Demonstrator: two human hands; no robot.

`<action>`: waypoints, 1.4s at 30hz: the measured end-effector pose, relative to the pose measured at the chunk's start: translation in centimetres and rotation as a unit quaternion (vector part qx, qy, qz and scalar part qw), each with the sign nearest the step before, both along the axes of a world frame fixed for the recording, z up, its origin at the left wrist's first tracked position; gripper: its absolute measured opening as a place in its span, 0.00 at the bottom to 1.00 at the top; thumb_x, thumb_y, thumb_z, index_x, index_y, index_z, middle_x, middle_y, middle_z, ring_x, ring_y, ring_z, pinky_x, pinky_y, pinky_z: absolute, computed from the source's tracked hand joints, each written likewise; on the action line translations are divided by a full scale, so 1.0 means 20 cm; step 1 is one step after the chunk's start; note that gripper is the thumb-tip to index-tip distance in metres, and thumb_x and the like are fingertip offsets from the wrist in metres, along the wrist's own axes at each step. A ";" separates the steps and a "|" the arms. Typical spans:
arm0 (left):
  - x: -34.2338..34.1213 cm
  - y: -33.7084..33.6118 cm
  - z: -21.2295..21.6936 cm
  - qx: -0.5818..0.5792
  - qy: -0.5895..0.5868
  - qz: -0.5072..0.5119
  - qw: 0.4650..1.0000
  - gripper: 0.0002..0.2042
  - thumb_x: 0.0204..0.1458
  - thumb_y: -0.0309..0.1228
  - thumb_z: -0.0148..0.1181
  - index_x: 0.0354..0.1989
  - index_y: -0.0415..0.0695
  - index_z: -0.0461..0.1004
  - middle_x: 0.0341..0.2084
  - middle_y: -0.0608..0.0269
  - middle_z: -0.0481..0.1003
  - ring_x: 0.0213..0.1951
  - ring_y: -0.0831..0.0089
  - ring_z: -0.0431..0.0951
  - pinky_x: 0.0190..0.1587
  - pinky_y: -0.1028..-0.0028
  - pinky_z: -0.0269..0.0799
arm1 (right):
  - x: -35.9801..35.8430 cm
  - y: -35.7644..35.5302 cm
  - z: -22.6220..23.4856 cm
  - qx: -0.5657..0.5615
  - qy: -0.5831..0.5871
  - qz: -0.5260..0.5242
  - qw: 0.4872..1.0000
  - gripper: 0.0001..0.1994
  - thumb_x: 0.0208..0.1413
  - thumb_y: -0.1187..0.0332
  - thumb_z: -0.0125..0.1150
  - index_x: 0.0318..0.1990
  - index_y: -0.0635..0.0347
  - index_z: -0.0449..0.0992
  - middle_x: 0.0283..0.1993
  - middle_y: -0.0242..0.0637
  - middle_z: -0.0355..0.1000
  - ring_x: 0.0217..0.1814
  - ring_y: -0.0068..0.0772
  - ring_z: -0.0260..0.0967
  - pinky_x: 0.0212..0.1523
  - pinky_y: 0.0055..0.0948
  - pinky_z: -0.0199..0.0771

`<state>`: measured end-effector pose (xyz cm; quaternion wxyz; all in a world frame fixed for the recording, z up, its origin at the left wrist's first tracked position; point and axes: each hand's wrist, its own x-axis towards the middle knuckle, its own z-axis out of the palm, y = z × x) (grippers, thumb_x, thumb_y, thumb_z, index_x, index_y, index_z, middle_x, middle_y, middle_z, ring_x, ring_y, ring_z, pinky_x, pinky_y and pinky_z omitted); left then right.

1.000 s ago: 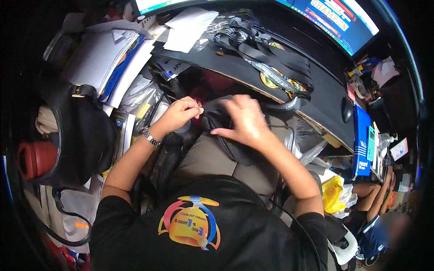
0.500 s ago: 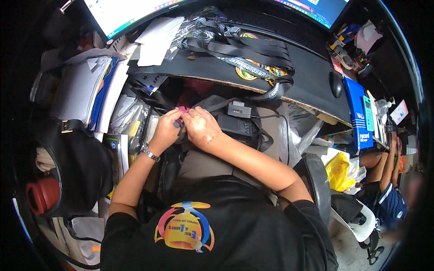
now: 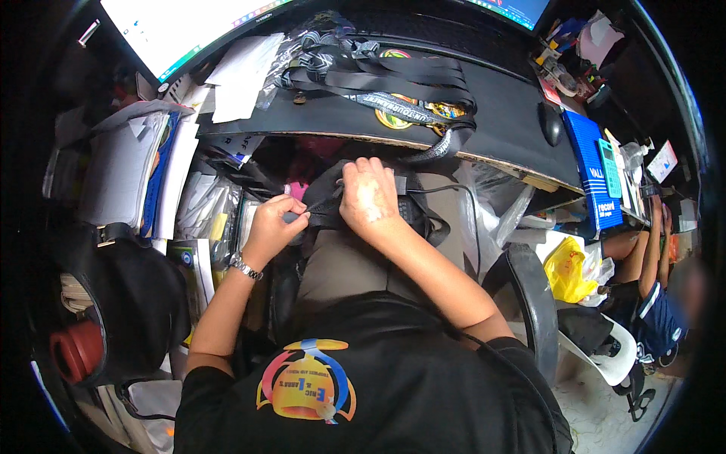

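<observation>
Between my hands, above my lap, a black ribbon (image 3: 325,207) is stretched out. My left hand (image 3: 271,229) pinches its left end between thumb and fingertips. My right hand (image 3: 369,195) is closed on the ribbon's other side, back of the hand up, its fingertips partly hidden. A pink thing (image 3: 297,189) shows just beyond the left fingertips; its kind is unclear. On the desk ahead lie several printed black lanyards (image 3: 412,69) with gold medals (image 3: 393,119). Under my right hand a dark boxy object with a black cable (image 3: 465,195) is partly covered.
The black desk (image 3: 499,113) has a worn front edge close beyond my hands. Loose papers (image 3: 246,76), a mouse (image 3: 550,123) and a blue record book (image 3: 590,170) lie around it. A black bag (image 3: 144,291) hangs at left. At right are a chair arm (image 3: 529,295) and another person (image 3: 654,318).
My hands were together at the pink thing; now they are apart, the right one moved right and the ribbon drawn out between them. The view has shifted slightly.
</observation>
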<state>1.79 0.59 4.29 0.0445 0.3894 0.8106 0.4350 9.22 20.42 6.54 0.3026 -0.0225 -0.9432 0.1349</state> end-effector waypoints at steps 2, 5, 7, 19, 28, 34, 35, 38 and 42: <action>-0.01 0.00 0.03 -0.038 -0.009 -0.015 0.999 0.07 0.43 0.25 0.67 0.26 0.36 0.74 0.26 0.56 0.77 0.31 0.61 0.79 0.40 0.70 0.74 | 0.02 0.03 0.00 0.005 -0.020 -0.045 0.999 0.07 0.41 0.75 0.59 0.31 0.61 0.70 0.32 0.42 0.68 0.39 0.46 0.65 0.35 0.43 0.64; -0.01 0.04 0.09 -0.074 -0.033 -0.031 0.996 0.10 0.44 0.28 0.68 0.32 0.38 0.75 0.30 0.57 0.76 0.34 0.63 0.78 0.42 0.70 0.73 | 0.05 0.10 0.04 -0.028 -0.086 0.064 0.994 0.06 0.47 0.69 0.64 0.29 0.60 0.74 0.34 0.41 0.68 0.42 0.45 0.65 0.37 0.43 0.65; 0.02 0.10 0.12 -0.035 -0.031 -0.032 0.998 0.13 0.44 0.30 0.69 0.37 0.38 0.75 0.33 0.57 0.75 0.39 0.66 0.77 0.45 0.70 0.72 | 0.06 0.19 0.08 -0.081 -0.144 0.165 0.972 0.08 0.48 0.65 0.67 0.30 0.59 0.78 0.35 0.40 0.70 0.44 0.45 0.67 0.42 0.42 0.67; 0.04 0.49 0.12 -0.116 0.097 -0.008 0.988 0.17 0.45 0.35 0.65 0.44 0.42 0.76 0.39 0.54 0.75 0.45 0.57 0.75 0.46 0.61 0.71 | 0.04 0.57 -0.02 -0.185 -0.358 0.041 0.914 0.26 0.57 0.50 0.56 0.43 0.71 0.76 0.42 0.59 0.75 0.48 0.55 0.73 0.51 0.44 0.71; 0.06 0.64 0.16 -0.288 0.131 0.036 0.948 0.11 0.42 0.26 0.58 0.37 0.40 0.76 0.34 0.52 0.78 0.40 0.55 0.79 0.42 0.56 0.72 | -0.08 0.70 -0.06 -0.215 -0.526 0.083 0.819 0.41 0.45 0.33 0.61 0.48 0.68 0.77 0.45 0.54 0.76 0.50 0.45 0.73 0.52 0.36 0.70; 0.02 0.65 0.17 -0.286 0.182 0.017 0.941 0.08 0.47 0.28 0.56 0.33 0.40 0.77 0.30 0.51 0.78 0.36 0.54 0.80 0.40 0.57 0.74 | -0.10 0.70 -0.07 -0.250 -0.545 0.085 0.795 0.39 0.41 0.33 0.64 0.42 0.68 0.78 0.42 0.49 0.75 0.46 0.40 0.71 0.49 0.33 0.69; 0.01 0.65 0.18 -0.271 0.169 0.011 0.948 0.07 0.48 0.28 0.56 0.33 0.40 0.78 0.30 0.50 0.78 0.35 0.54 0.80 0.40 0.58 0.74 | -0.10 0.70 -0.07 -0.261 -0.535 0.093 0.798 0.38 0.41 0.35 0.66 0.42 0.67 0.77 0.41 0.47 0.75 0.45 0.39 0.71 0.47 0.33 0.69; -0.01 0.62 0.17 -0.198 0.112 0.011 0.974 0.08 0.50 0.31 0.58 0.32 0.39 0.78 0.28 0.50 0.77 0.34 0.53 0.79 0.37 0.60 0.74 | -0.07 0.70 -0.06 -0.273 -0.504 0.121 0.811 0.35 0.39 0.40 0.70 0.41 0.66 0.75 0.38 0.44 0.73 0.42 0.37 0.70 0.44 0.31 0.69; -0.04 0.60 0.19 -0.111 0.029 0.018 0.993 0.09 0.51 0.31 0.61 0.30 0.36 0.76 0.20 0.57 0.73 0.23 0.67 0.74 0.28 0.68 0.69 | -0.02 0.69 -0.06 -0.304 -0.441 0.174 0.826 0.34 0.34 0.51 0.78 0.44 0.65 0.71 0.38 0.41 0.71 0.44 0.34 0.69 0.46 0.29 0.69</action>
